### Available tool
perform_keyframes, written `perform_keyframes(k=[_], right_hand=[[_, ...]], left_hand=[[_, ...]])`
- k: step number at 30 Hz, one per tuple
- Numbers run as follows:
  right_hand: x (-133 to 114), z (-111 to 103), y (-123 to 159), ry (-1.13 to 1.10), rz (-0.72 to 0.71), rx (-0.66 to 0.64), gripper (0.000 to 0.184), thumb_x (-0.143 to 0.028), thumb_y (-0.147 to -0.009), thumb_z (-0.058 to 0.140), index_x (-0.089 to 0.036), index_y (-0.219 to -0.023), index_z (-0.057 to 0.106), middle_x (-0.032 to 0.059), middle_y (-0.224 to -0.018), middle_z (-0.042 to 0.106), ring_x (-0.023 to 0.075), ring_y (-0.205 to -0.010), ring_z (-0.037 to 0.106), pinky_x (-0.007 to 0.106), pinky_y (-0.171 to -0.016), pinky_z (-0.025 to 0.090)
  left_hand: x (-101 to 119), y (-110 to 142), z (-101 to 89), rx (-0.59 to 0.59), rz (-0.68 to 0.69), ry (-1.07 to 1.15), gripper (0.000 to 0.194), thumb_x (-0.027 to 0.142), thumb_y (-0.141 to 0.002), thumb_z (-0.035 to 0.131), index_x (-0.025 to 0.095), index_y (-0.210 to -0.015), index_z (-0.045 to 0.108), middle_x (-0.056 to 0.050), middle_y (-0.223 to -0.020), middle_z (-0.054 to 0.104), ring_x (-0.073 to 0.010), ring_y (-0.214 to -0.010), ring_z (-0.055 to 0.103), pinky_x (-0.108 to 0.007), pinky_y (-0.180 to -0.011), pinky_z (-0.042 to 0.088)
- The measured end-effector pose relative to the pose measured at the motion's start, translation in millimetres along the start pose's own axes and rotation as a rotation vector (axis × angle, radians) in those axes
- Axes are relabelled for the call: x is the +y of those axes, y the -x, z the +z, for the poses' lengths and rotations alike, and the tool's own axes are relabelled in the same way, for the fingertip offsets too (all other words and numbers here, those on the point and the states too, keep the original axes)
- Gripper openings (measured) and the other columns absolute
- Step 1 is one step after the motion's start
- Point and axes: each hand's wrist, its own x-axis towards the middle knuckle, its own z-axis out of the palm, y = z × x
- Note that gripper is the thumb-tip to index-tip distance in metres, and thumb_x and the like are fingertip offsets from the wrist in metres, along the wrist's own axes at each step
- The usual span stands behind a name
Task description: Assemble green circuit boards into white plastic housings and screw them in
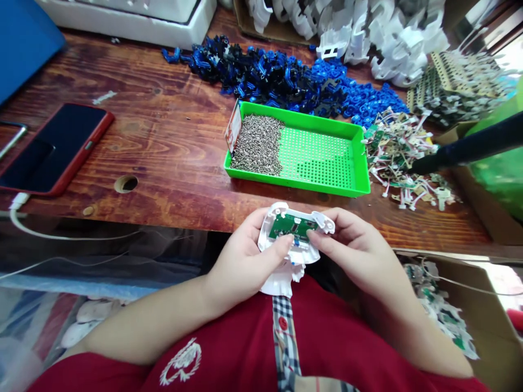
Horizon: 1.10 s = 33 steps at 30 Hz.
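Note:
Both hands hold a white plastic housing [286,272] just in front of the table's near edge, above my lap. A green circuit board [291,225] lies inside the housing. My left hand [241,260] grips the housing's left side, thumb pressing on the board's lower edge. My right hand [351,245] grips the right side, thumb tip on the board. Behind them on the wooden table stands a green tray [327,163] with a heap of small metal screws [257,144] in its left half.
A pile of blue and black plastic parts [286,79] lies behind the tray, white housings [351,32] beyond it. Small wired circuit boards [398,158] lie to the tray's right. A red phone [53,147] rests at the left. A cardboard box [469,305] sits at lower right.

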Motion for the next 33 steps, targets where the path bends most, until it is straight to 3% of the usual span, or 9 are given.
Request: perform_keyframes(k=[8, 15, 18, 21, 23, 25, 27, 29, 33], right_hand=[[7.3, 6.1, -4.2, 0.012, -0.071, 0.030, 0.019, -0.032, -0.078, 0.062, -0.017, -0.087, 0.055, -0.0017, -0.073, 0.054, 0.0069, -0.064, 0.049, 0.018, -0.058, 0.042], [10.5, 10.0, -13.2, -0.120, -0.103, -0.012, 0.020, -0.033, -0.080, 0.061, -0.017, -0.091, 0.054, -0.0015, -0.077, 0.055, 0.0057, -0.066, 0.051, 0.017, -0.061, 0.044], [-3.3, 1.8, -13.9, -0.008, -0.098, -0.166, 0.023, -0.035, -0.082, 0.057, -0.018, -0.096, 0.054, 0.0005, -0.085, 0.058, 0.0067, -0.071, 0.054, 0.020, -0.065, 0.047], [-24.8, -14.1, -18.8, 0.264, -0.120, -0.310, 0.032, -0.039, -0.083, 0.055, -0.021, -0.109, 0.052, 0.0021, -0.093, 0.061, 0.0095, -0.077, 0.057, 0.023, -0.070, 0.049], [-42.9, -26.9, -30.7, 0.467, -0.207, -0.136, 0.035, -0.041, -0.083, 0.053, -0.022, -0.112, 0.052, 0.0029, -0.096, 0.062, 0.0114, -0.079, 0.058, 0.026, -0.071, 0.049], [-63.5, -39.7, -52.3, 0.745, -0.285, 0.227, 0.028, -0.039, -0.084, 0.050, -0.021, -0.104, 0.058, 0.0038, -0.095, 0.063, 0.0138, -0.079, 0.058, 0.029, -0.071, 0.049], [-84.9, -52.2, -81.7, 1.110, -0.212, 0.559, 0.020, -0.032, -0.084, 0.048, -0.022, -0.096, 0.061, 0.0049, -0.094, 0.065, 0.0186, -0.083, 0.059, 0.034, -0.074, 0.047], [-103.5, -64.3, -114.7, 1.281, -0.011, 0.664, 0.021, -0.024, -0.084, 0.045, -0.021, -0.095, 0.063, 0.0071, -0.096, 0.065, 0.0230, -0.090, 0.060, 0.039, -0.078, 0.047], [-122.7, -85.9, -172.4, 1.309, 0.146, 0.696, 0.024, -0.026, -0.083, 0.054, -0.011, -0.099, 0.062, 0.0144, -0.104, 0.061, 0.0244, -0.098, 0.058, 0.041, -0.084, 0.047]], left_hand=[[-1.8, 2.2, -2.0, 0.051, 0.101, -0.152, 0.035, 0.022, -0.076, 0.067, 0.022, -0.109, 0.055, -0.001, -0.093, 0.067, -0.0176, -0.083, 0.063, -0.027, -0.074, 0.051], [0.3, -6.6, -10.8, -0.060, -0.057, -0.004, 0.033, 0.023, -0.077, 0.067, 0.023, -0.108, 0.055, -0.001, -0.094, 0.069, -0.0149, -0.081, 0.064, -0.025, -0.074, 0.049], [5.0, -8.4, -15.3, -0.108, -0.110, -0.036, 0.029, 0.021, -0.073, 0.070, 0.022, -0.100, 0.060, -0.001, -0.092, 0.070, -0.0146, -0.079, 0.064, -0.024, -0.072, 0.048], [10.3, -8.0, -15.8, -0.045, -0.104, -0.035, 0.031, 0.022, -0.070, 0.073, 0.021, -0.098, 0.061, 0.000, -0.091, 0.071, -0.0143, -0.077, 0.064, -0.024, -0.072, 0.047], [12.0, -7.9, -15.3, 0.007, -0.072, 0.015, 0.034, 0.022, -0.068, 0.074, 0.021, -0.099, 0.060, 0.000, -0.088, 0.071, -0.0135, -0.074, 0.064, -0.023, -0.071, 0.048], [12.2, -9.2, -15.4, 0.050, -0.055, 0.067, 0.034, 0.021, -0.066, 0.076, 0.020, -0.096, 0.060, 0.000, -0.081, 0.071, -0.0124, -0.069, 0.064, -0.022, -0.067, 0.048], [12.1, -11.8, -16.6, 0.092, -0.057, 0.119, 0.037, 0.019, -0.063, 0.077, 0.019, -0.096, 0.059, 0.000, -0.077, 0.071, -0.0120, -0.064, 0.064, -0.021, -0.063, 0.048], [12.8, -14.8, -18.2, 0.128, -0.077, 0.161, 0.041, 0.017, -0.061, 0.078, 0.018, -0.097, 0.058, 0.000, -0.073, 0.070, -0.0121, -0.059, 0.063, -0.020, -0.059, 0.048], [16.4, -19.2, -23.0, 0.130, -0.145, 0.197, 0.035, 0.018, -0.065, 0.074, 0.016, -0.096, 0.058, -0.002, -0.067, 0.067, -0.0134, -0.051, 0.061, -0.023, -0.053, 0.047]])
